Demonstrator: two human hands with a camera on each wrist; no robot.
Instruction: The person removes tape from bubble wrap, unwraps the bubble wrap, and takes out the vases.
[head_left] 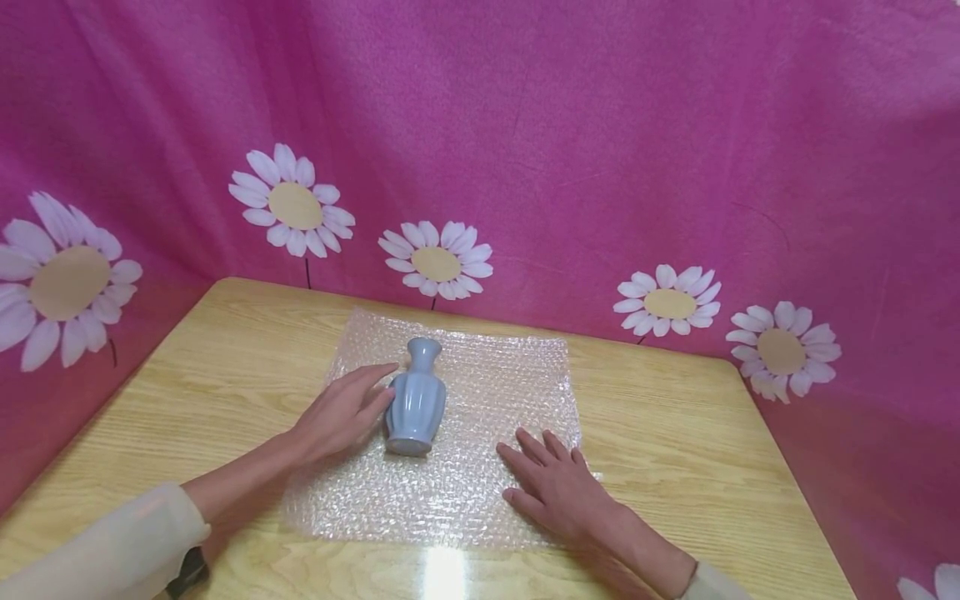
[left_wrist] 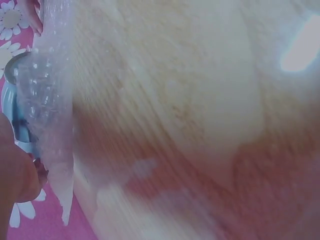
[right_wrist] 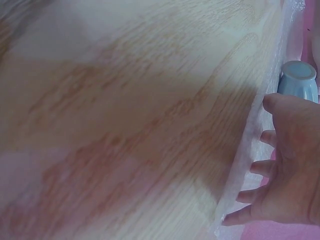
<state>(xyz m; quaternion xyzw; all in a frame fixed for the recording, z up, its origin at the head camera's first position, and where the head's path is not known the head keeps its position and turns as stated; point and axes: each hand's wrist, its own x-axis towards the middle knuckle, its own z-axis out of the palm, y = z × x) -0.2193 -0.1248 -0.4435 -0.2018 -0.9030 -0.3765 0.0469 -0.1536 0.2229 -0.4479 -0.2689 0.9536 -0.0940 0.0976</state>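
A pale blue-grey ribbed vase (head_left: 417, 404) lies on its side on a sheet of clear bubble wrap (head_left: 502, 375), with its neck towards the back. At the vase's left side is my left hand (head_left: 341, 417), fingers extended and the thumb tip at its body; whether it touches is hard to tell. My right hand (head_left: 558, 492) rests with spread fingers on the right front part of the wrap. In the right wrist view, the vase's base (right_wrist: 299, 72) shows beyond the thumb. The left wrist view has the vase (left_wrist: 11, 97) partly hidden behind raised wrap.
The wrap lies on a light wood-grain table (head_left: 675, 442), which shows on all sides of it. Behind and beside the table hangs a pink cloth (head_left: 525, 150) with large white daisies. A bright glare spot (head_left: 444, 571) is at the front.
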